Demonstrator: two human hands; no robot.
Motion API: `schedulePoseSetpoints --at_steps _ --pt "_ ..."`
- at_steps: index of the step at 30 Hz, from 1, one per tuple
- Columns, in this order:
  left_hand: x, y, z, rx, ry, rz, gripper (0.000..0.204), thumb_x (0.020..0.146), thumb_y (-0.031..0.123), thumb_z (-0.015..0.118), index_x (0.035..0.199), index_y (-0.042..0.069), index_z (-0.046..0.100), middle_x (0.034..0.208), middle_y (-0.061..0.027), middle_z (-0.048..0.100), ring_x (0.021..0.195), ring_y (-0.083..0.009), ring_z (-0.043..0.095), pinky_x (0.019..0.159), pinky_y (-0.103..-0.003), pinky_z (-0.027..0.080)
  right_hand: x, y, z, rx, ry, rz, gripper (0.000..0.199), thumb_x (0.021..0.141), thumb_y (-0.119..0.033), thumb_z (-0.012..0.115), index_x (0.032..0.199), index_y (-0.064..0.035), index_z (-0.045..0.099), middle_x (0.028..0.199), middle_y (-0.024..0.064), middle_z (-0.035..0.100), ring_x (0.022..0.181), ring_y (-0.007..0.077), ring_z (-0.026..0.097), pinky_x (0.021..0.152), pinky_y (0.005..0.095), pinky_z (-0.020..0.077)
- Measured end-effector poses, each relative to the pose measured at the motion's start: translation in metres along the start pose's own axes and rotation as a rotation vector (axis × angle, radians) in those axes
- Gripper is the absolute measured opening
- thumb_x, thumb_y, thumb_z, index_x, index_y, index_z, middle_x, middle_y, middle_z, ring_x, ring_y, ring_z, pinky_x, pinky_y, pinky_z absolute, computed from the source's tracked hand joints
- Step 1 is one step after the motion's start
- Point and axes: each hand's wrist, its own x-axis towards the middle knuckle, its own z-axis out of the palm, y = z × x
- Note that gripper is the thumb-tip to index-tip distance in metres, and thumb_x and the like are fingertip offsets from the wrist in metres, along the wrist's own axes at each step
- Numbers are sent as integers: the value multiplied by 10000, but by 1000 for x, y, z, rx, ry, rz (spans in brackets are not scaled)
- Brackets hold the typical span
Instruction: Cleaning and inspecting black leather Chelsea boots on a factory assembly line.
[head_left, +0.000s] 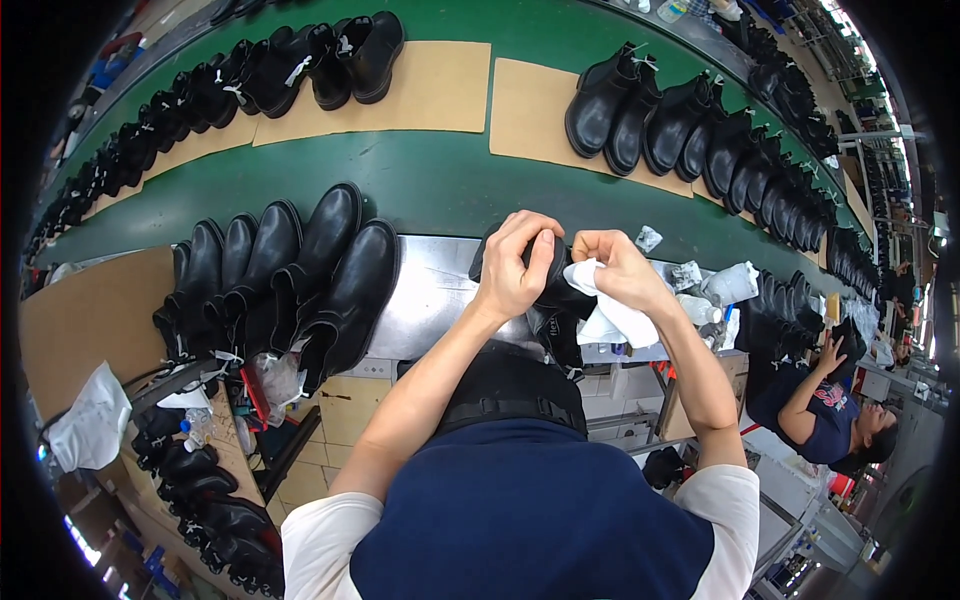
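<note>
Nearest of all, a navy vest (530,510) was seen, with white sleeves (725,510) showing at both sides. Just ahead of it, the action: a black boot (568,292) was held up over the front edge of the metal bench (425,300), between the two hands. It was gripped by the left hand (520,262), half closed, its fingers bent over the boot's upper. By the right hand (615,272), curled nearly shut, a white cloth (615,320) was pinched and brought right up against the boot, its loose end left hanging.

To the left, a row of black boots (335,265) was lined up side by side, toes pointed away. To the right, a white bottle (698,308) was surrounded by crumpled plastic (735,284).

Beyond the bench, a green belt (430,190) was stretched across. On it, brown cardboard sheets (440,90) were laid, and more black boots were stood there in two groups, one at left (370,62), one at right (600,100), several tagged with white ties. Off to the far right, a co-worker (815,405) was glimpsed, one hand raised beside dark footwear.
</note>
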Motion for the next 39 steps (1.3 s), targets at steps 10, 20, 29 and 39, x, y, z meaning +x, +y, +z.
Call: schedulePoseSetpoints --at_steps 10,20,29,39 --pt "1 -1 0 -3 13 17 144 837 97 503 810 -11 595 790 -135 603 733 -291 561 683 -349 444 1 3 2 37 65 -9 58 700 -8 453 691 -1 511 620 -32 474 580 45 403 502 227 312" --pt "1 0 2 12 15 18 142 832 94 501 812 -13 593 793 -135 603 741 -296 560 690 -353 445 2 6 0 66 62 -7 34 710 -20 473 689 -18 500 625 -46 450 582 30 377 499 218 289" --pt "1 0 3 -7 12 12 148 832 105 506 813 -14 593 789 -136 600 741 -296 559 690 -354 447 0 -1 3 47 70 12 37 706 -5 474 682 -14 500 612 -48 446 572 32 382 494 217 291" --pt "1 0 4 5 11 16 142 831 96 505 814 -14 594 787 -136 600 741 -297 561 692 -352 449 0 3 1 21 66 -22 71 702 9 442 692 -6 510 618 -38 472 565 36 387 494 221 304"
